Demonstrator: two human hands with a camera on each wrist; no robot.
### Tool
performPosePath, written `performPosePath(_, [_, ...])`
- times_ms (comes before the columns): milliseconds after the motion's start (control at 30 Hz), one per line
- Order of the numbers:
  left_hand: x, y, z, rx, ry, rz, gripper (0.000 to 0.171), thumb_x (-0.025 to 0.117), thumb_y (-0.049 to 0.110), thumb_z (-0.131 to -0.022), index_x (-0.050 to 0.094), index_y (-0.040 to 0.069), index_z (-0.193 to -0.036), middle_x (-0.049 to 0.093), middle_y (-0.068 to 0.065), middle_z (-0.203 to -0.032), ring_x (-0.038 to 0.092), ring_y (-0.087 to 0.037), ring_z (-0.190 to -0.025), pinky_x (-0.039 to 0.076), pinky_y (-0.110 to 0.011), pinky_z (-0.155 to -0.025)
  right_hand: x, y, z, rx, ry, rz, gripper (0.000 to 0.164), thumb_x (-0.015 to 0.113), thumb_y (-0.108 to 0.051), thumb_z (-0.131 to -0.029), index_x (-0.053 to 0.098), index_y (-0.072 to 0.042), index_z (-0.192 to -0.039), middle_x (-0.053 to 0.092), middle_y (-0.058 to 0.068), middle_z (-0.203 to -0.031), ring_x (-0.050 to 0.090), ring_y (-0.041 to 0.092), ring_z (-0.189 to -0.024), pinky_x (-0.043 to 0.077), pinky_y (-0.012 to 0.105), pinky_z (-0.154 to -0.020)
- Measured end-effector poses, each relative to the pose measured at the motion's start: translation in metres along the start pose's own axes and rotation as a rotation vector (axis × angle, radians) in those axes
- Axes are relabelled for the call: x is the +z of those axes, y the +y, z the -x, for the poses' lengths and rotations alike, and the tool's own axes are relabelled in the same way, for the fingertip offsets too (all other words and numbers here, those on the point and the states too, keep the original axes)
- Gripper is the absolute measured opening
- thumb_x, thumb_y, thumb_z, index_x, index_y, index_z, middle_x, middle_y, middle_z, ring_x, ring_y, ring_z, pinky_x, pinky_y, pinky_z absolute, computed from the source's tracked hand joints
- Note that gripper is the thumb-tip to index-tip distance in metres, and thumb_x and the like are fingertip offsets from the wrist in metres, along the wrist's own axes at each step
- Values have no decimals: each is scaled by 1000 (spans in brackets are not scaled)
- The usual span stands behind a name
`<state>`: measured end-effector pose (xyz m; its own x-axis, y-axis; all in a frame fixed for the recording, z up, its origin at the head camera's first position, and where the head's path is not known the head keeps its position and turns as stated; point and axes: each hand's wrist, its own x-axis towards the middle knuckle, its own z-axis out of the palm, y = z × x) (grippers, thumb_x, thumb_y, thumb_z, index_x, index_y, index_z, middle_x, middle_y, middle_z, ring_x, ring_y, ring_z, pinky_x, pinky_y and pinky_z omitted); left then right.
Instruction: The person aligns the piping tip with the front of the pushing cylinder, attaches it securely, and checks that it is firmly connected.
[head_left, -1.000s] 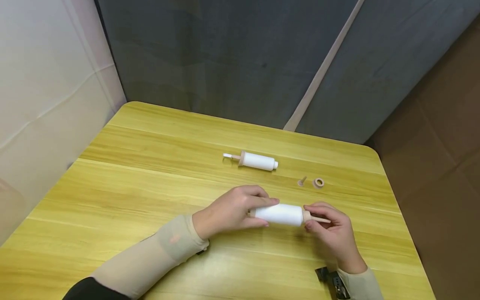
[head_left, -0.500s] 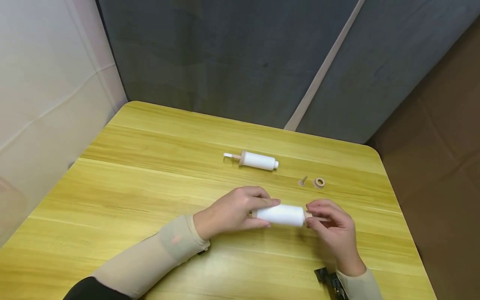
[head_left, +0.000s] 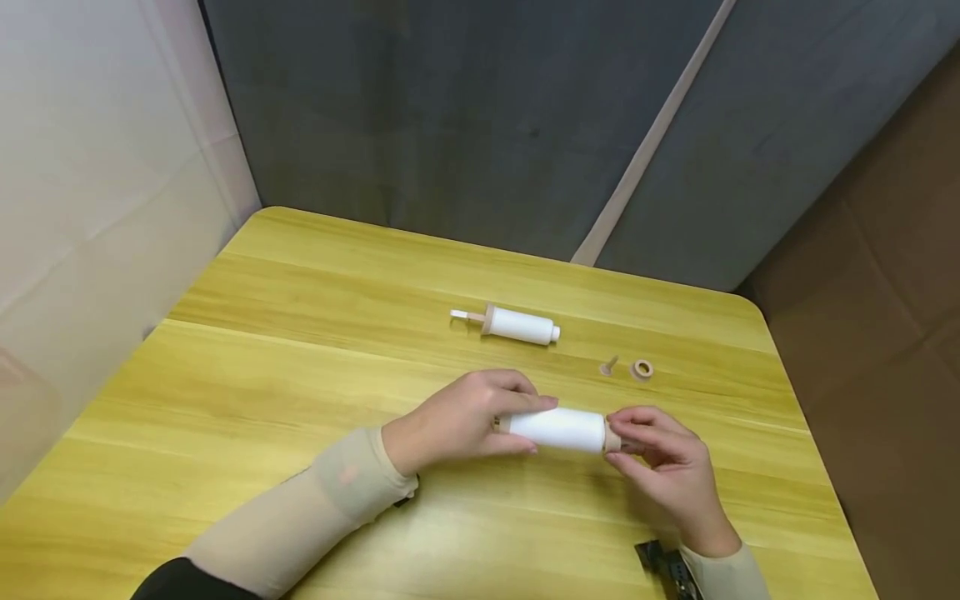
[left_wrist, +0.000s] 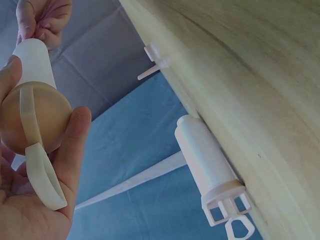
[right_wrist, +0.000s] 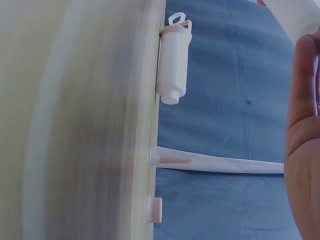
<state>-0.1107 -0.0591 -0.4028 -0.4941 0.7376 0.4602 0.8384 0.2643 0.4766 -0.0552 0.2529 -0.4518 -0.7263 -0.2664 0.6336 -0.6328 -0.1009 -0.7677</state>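
Observation:
My left hand [head_left: 476, 412] grips a toy syringe [head_left: 562, 428] by its white barrel, thumb and fingers on opposite sides, holding it level above the table. In the left wrist view, its tan flange [left_wrist: 50, 117] and white loop handle [left_wrist: 44, 177] lie over the left palm. At the barrel's other end, my right hand [head_left: 667, 462] pinches a tan collar [head_left: 612, 435] between thumb and fingertips; the fingers mostly hide what lies beyond the collar. The right wrist view catches only part of that hand and a corner of the barrel.
A second toy syringe [head_left: 522, 326] lies farther back on the wooden table [head_left: 300, 358]. To its right, a small tan needle piece [head_left: 609, 366] with a round base and a tan ring [head_left: 642, 369] stand near each other. Grey cloth [head_left: 450, 125] hangs behind the table.
A thin tan rod showed beyond my right fingers a second ago; the fingers now cover it. The right hand eased slightly right, then back to the barrel's end. The left hand kept its grip.

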Motion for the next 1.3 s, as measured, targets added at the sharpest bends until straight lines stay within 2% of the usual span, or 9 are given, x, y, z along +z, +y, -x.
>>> performPosePath(200, [0, 1, 2, 15, 1, -13, 53, 93, 28, -86, 76, 9, -133, 74, -6, -114, 70, -13, -98, 56, -21, -87, -1, -3, 2, 47, 2, 37, 40, 80, 25, -79, 73, 17, -118, 71, 20, -121, 72, 19, -106, 62, 27, -79])
performPosePath(333, [2, 0, 2, 43, -2, -29, 52, 94, 26, -86, 77, 9, -133, 74, -5, -114, 69, -13, -98, 56, -20, -86, -1, -8, 2, 163, 31, 115, 40, 79, 28, -77, 75, 15, -115, 74, 13, -115, 74, 17, -102, 63, 33, -74])
performPosePath(467, [2, 1, 2, 62, -8, -56, 52, 93, 26, -86, 77, 10, -133, 73, -4, -114, 68, -13, -98, 56, -21, -86, 1, -12, 1, 274, 44, 164, 32, 77, 25, -82, 76, 13, -111, 77, 4, -108, 76, 14, -87, 64, 34, -66])
performPosePath(733, [8, 4, 0, 80, 35, -74, 52, 94, 26, -86, 77, 8, -131, 75, -5, -111, 70, -14, -97, 56, -22, -87, 9, -16, -5, 414, 150, 171, 15, 70, 16, -94, 77, 3, -93, 75, 5, -84, 65, 14, -62, 58, 28, -55])
performPosePath(833, [9, 5, -1, 63, 42, -71, 51, 93, 26, -86, 77, 8, -131, 75, -6, -112, 70, -14, -97, 56, -23, -87, 8, -14, -4, 361, 159, 124, 9, 69, 11, -98, 75, 8, -105, 77, 5, -95, 70, 13, -71, 60, 28, -58])
performPosePath(967, [6, 2, -1, 18, 44, -69, 53, 94, 29, -85, 77, 9, -132, 75, -7, -113, 71, -15, -97, 57, -23, -87, 3, -7, -3, 134, 136, -10, 34, 71, 12, -97, 60, 23, -127, 73, 17, -123, 74, 18, -98, 63, 29, -72])
performPosePath(1067, [1, 0, -1, -3, 38, -61, 52, 94, 27, -85, 77, 9, -132, 75, -8, -114, 72, -15, -98, 58, -23, -86, 0, -2, -3, -14, 71, -59, 42, 75, 19, -90, 57, 27, -126, 65, 28, -133, 72, 24, -109, 62, 31, -81])
performPosePath(1167, [-2, -2, 0, -19, 11, -40, 51, 93, 26, -87, 77, 9, -132, 75, -8, -114, 71, -14, -97, 57, -22, -86, 0, 2, -3, -56, -6, -29, 41, 77, 24, -84, 64, 22, -123, 61, 32, -135, 71, 25, -113, 62, 32, -84])
performPosePath(1300, [-5, -1, 0, -28, -24, -19, 50, 92, 26, -87, 77, 9, -132, 75, -8, -113, 71, -13, -97, 57, -22, -87, 3, 1, -4, -12, -25, -9, 43, 75, 32, -78, 70, 18, -119, 67, 30, -129, 73, 25, -113, 63, 32, -80])
